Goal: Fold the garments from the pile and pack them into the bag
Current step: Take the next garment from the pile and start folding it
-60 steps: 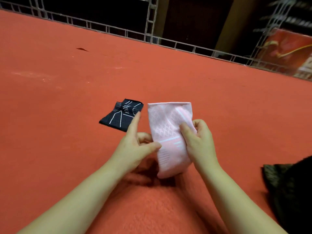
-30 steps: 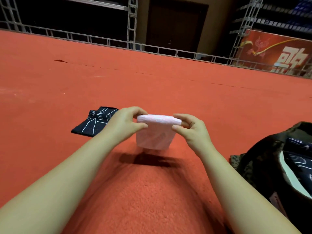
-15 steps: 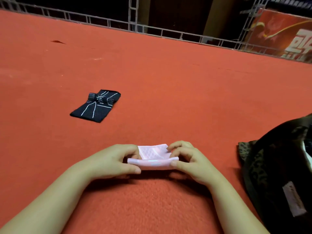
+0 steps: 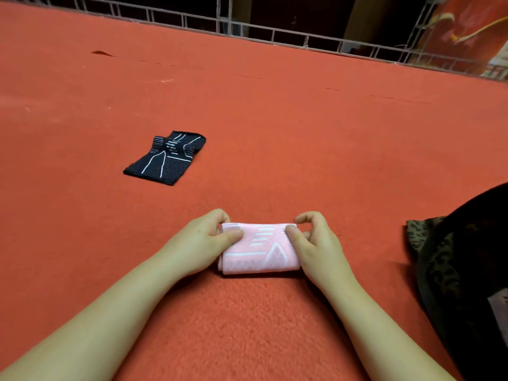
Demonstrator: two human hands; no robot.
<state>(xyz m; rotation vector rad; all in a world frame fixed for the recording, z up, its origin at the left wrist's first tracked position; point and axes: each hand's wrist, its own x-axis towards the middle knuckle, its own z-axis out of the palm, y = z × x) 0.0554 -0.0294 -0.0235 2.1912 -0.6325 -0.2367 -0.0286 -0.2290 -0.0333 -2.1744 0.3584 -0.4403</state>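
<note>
A folded pink garment (image 4: 259, 250) with white line markings lies flat on the red carpet (image 4: 275, 133) close in front of me. My left hand (image 4: 200, 243) pinches its left end, thumb on top and fingers curled under the far edge. My right hand (image 4: 316, 243) pinches its right end the same way. A black garment (image 4: 165, 158) with white lines lies folded further off to the left, apart from both hands. The dark bag (image 4: 467, 270) with a leopard-print edge sits at the right border, partly cut off.
A metal truss railing (image 4: 275, 31) runs along the far edge of the carpet. A red banner (image 4: 467, 31) stands behind it at the top right. Open carpet stretches between the garments and the railing.
The pink garment was held up, folded in half in the air, then lowered onto the carpet. It now lies flat with both hands at its ends.
</note>
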